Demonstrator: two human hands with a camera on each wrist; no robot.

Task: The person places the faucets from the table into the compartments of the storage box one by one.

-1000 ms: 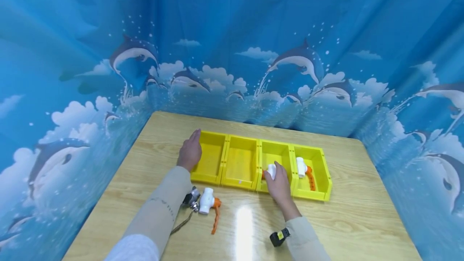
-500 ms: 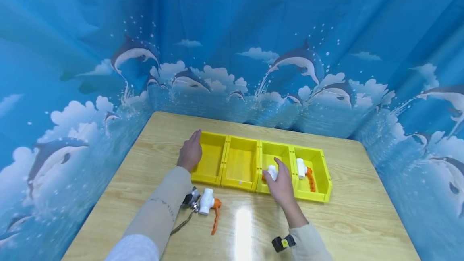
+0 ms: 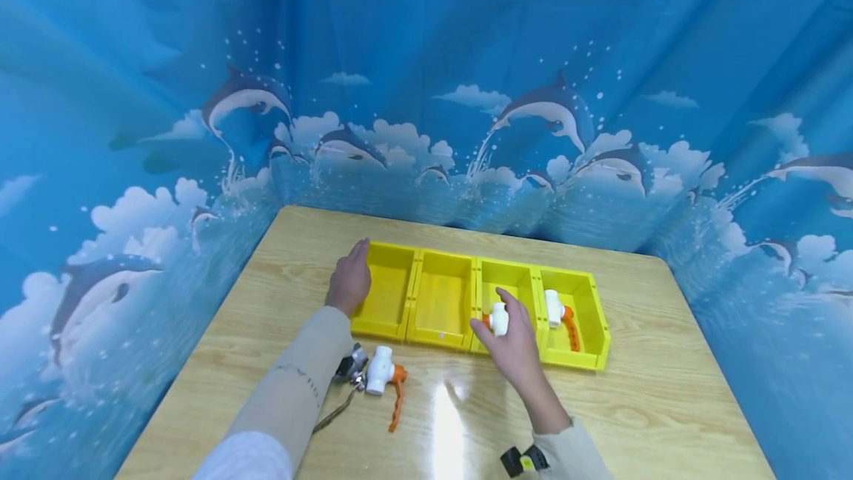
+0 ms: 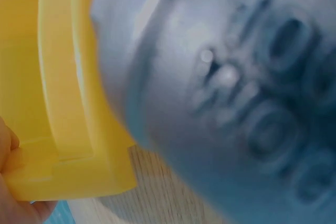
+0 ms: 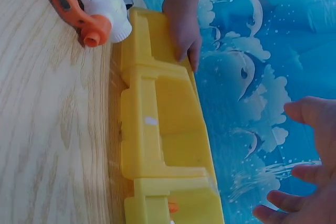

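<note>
My left hand [image 3: 349,279] grips the left end wall of a row of yellow bins [image 3: 444,252]; the left wrist view shows digits on both sides of that yellow wall [image 4: 89,177]. Over the third bin my right hand [image 3: 516,343] is held with fingers spread and nothing in them. Below its fingertips a white ball valve [image 3: 499,319] with an orange handle lies in that bin, partly hidden by the hand. The rightmost bin holds a similar white valve [image 3: 553,309]. In the right wrist view the right hand [image 5: 315,166] shows spread fingers.
Another white ball valve [image 3: 380,370] with an orange handle lies on the wooden table [image 3: 640,406] in front of the bins. Beside it, near the left forearm, is a metal valve [image 3: 358,355]; its raised lettering fills the left wrist view. A dolphin-print curtain [image 3: 426,95] surrounds the table.
My right hand has let go of the white ball valve in the third bin, spread its fingers and drawn back slightly toward me. The left hand has stayed put.
</note>
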